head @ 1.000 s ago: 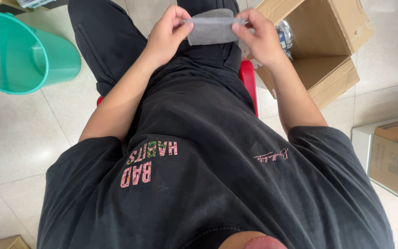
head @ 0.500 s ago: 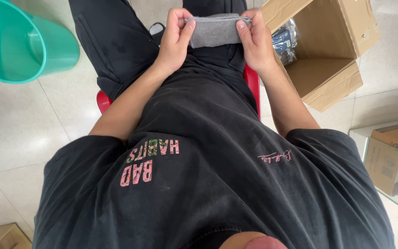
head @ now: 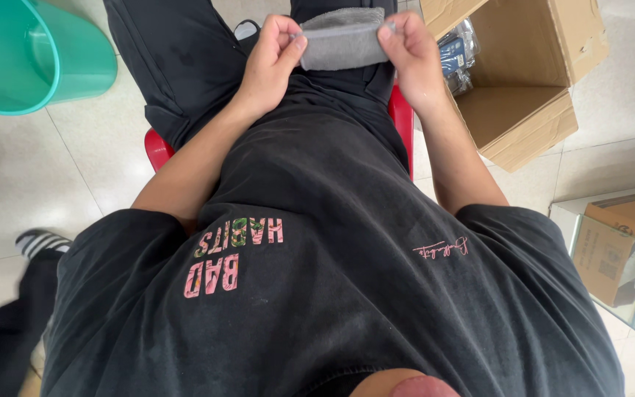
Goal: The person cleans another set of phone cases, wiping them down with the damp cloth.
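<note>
A small grey folded cloth is stretched between both my hands above my lap. My left hand pinches its left edge with thumb and fingers. My right hand grips its right edge the same way. I am seated on a red stool, wearing a black shirt and dark trousers.
An open cardboard box with plastic-wrapped packets stands on the tiled floor to my right. A teal plastic bucket sits at the upper left. Another cardboard box lies under a glass surface at right. Someone's striped sock and dark trouser leg show at lower left.
The cloth has been drawn in from a wider spread to a narrower folded shape, and both hands have come closer together. The view shifted slightly left and down.
</note>
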